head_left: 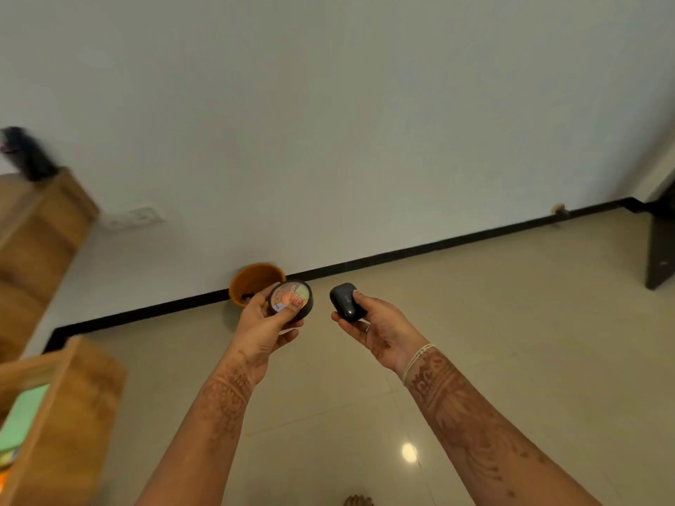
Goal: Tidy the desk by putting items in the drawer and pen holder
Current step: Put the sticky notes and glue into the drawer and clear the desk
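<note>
- The left hand (261, 323) is held out over the floor (511, 341), its fingers (255, 299) and thumb curled round a round black tin (290, 300) with a coloured label on its lid.
- The right hand (372, 330) is just beside it but apart, gripping a small dark case (346, 302) with the thumb on top and the fingers beneath.
- Tin and case do not touch; a narrow gap lies between them.
- An open wooden drawer (69, 407) juts out at lower left, well apart from both hands, with a green item (23, 418) inside.
- The desk (44, 228) stands at the left edge against the wall, a blurred dark thing (29, 155) on its top corner.
- An orange bowl (252, 277) sits on the floor against the black baseboard (438, 246), behind the tin.
- Open tiled floor spreads to the right as far as a dark piece of furniture (661, 242).
</note>
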### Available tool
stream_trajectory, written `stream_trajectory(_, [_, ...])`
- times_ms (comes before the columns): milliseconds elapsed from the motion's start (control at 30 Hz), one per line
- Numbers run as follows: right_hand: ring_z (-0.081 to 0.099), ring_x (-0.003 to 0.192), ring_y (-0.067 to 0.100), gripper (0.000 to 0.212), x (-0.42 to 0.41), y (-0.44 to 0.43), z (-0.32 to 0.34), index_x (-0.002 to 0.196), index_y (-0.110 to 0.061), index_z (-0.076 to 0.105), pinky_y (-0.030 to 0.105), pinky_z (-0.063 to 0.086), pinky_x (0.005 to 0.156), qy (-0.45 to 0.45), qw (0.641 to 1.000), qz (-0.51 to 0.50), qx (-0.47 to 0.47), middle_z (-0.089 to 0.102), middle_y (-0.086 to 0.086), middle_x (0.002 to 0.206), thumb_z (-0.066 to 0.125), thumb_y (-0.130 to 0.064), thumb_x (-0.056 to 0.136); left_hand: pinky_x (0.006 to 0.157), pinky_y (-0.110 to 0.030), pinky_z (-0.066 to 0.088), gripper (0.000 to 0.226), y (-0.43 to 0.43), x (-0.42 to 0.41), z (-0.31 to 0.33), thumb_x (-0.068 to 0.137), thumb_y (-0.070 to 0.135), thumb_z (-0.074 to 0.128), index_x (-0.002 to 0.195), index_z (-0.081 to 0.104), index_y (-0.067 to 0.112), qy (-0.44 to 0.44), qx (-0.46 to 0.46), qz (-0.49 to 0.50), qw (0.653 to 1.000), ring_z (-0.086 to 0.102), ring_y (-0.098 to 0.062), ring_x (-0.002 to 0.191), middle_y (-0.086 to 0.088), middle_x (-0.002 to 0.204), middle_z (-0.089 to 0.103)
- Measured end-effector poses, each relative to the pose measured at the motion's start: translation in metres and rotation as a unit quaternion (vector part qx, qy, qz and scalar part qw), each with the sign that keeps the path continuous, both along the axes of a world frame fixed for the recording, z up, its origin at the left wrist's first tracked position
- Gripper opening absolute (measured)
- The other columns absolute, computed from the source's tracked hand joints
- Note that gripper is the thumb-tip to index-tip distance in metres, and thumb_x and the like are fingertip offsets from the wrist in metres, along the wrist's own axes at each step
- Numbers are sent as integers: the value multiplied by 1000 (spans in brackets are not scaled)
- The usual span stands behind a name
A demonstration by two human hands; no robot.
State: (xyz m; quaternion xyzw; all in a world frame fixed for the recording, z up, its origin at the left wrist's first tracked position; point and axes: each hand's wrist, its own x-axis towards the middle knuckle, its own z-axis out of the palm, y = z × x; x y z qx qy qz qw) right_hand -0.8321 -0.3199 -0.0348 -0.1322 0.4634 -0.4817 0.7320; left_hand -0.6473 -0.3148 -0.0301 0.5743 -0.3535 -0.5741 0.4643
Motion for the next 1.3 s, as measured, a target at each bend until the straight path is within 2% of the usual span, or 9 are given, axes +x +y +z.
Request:
stream_trajectory(100, [71,89,33,31,29,19,7,121,0,49,31,61,63,-11,999,52,2,57,25,120,56,-15,96,63,-27,54,46,40,32,8,85,16,72,127,54,21,11,5,52,999,70,-20,84,-10,114,67])
stream_trajectory(300, [72,85,32,30,100,42,16,122,-1,52,34,60,74,-19,985,171,-12,59,25,120,58,-10,94,56,-23,54,53,114,101,13,82,15,74,129,49,13,27,20,183,983,70,-16,75,-11,112,68])
stream_trajectory(533, [72,84,28,36,209,41,13,121,-7,52,29,59,59,26,957,289,-20,67,20,108,66,-10,88,48,-18,48,53,160,188,11,78,12,78,123,51,6,56,29,331,942,67,-12,66,-14,102,71])
stream_trajectory(667, [66,87,23,32,279,32,8,112,-9,56,27,54,60,94,927,363,-33,67,18,111,71,-16,85,52,-21,46,51,175,246,0,81,16,76,124,52,4,66,31,398,915,62,-13,67,-17,97,70])
stream_trajectory(800, [61,74,17,30,342,13,4,110,-7,58,25,50,60,129,896,420,-61,66,12,95,71,-16,84,47,-22,46,55,173,302,-16,87,13,70,133,44,3,85,48,457,884,60,-14,64,-20,106,67])
stream_trajectory(1000, [64,83,17,26,433,-22,1,109,-8,56,26,54,68,169,840,500,-127,66,12,100,68,-14,87,59,-25,51,53,160,372,-32,87,6,68,135,45,6,-6,82,487,870,63,-18,75,-18,117,63])
stream_trajectory(1100, [64,93,20,28,472,-36,-7,113,-9,54,26,53,65,221,792,544,-170,63,15,112,67,-14,88,60,-23,52,55,154,400,-39,86,4,68,136,47,9,-53,94,475,873,64,-19,86,-15,118,62])
stream_trajectory(1200, [62,100,22,27,502,-47,-19,110,-12,53,28,55,71,276,725,582,-244,59,12,113,68,-14,87,71,-29,57,57,151,418,-45,84,5,71,136,49,10,-111,112,461,873,65,-21,98,-8,111,64])
stream_trajectory(1300, [61,96,22,28,531,-57,-29,106,-14,56,34,52,80,350,606,596,-394,62,7,105,72,-16,84,84,-35,57,56,146,429,-54,78,10,78,130,57,12,-170,149,449,865,64,-18,101,-3,109,65])
